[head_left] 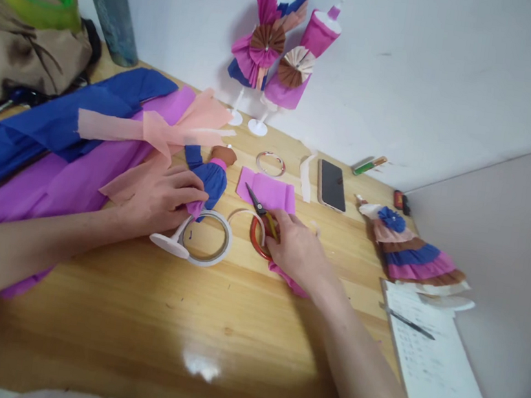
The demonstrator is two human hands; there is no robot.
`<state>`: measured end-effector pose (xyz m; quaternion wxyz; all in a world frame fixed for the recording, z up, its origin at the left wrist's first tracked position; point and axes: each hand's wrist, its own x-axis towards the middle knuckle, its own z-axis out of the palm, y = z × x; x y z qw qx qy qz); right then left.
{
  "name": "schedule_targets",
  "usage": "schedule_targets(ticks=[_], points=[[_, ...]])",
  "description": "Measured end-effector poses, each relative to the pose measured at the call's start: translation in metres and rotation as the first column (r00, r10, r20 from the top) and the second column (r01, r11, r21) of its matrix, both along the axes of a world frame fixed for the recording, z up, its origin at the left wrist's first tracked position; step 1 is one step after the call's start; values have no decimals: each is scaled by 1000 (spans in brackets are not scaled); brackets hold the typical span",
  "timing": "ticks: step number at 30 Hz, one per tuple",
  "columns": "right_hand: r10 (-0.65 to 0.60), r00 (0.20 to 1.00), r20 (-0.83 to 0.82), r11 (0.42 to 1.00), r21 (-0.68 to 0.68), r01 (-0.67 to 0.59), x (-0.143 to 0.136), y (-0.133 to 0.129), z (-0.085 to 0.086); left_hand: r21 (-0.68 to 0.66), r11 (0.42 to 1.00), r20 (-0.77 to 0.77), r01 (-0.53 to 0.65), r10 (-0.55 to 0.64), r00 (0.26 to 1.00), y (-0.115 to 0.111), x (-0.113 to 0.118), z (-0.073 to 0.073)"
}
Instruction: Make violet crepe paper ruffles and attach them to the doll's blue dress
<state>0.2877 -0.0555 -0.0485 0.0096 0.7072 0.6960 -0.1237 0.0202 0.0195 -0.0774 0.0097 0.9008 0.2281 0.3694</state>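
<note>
A small figure on a white stand (pixel 171 245) lies tilted on the wooden table, dressed in blue paper (pixel 213 182). My left hand (pixel 163 195) has its fingers closed round the figure's purple lower part. My right hand (pixel 296 242) is closed on the handles of scissors (pixel 258 204), whose blades point up and left over a piece of purple paper (pixel 267 189). Between the hands lies a white tape roll (pixel 226 246), touching the stand. A red ring (pixel 256 233) is partly under my right hand, with a scrap of pink paper (pixel 288 280) just below.
Blue (pixel 61 113), purple and peach paper (pixel 156 136) covers the left. Two dressed stands (pixel 261 81) rise at the back wall beside a bottle (pixel 112 6). A phone (pixel 332 185), a layered paper dress (pixel 418 252) and a written sheet (pixel 434 365) with a pen lie right.
</note>
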Motion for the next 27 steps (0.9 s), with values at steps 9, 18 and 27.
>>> schedule_targets(ticks=[9, 18, 27], points=[[47, 999, -9, 998, -34, -47, 13, 7, 17, 9, 999, -10, -33, 33, 999, 0, -1, -4], [187, 978, -91, 979, 102, -178, 40, -7, 43, 9, 1000, 4, -23, 23, 1000, 0, -1, -3], [87, 779, -621, 994, 4, -108, 34, -16, 18, -2, 999, 2, -39, 39, 999, 0, -2, -5]])
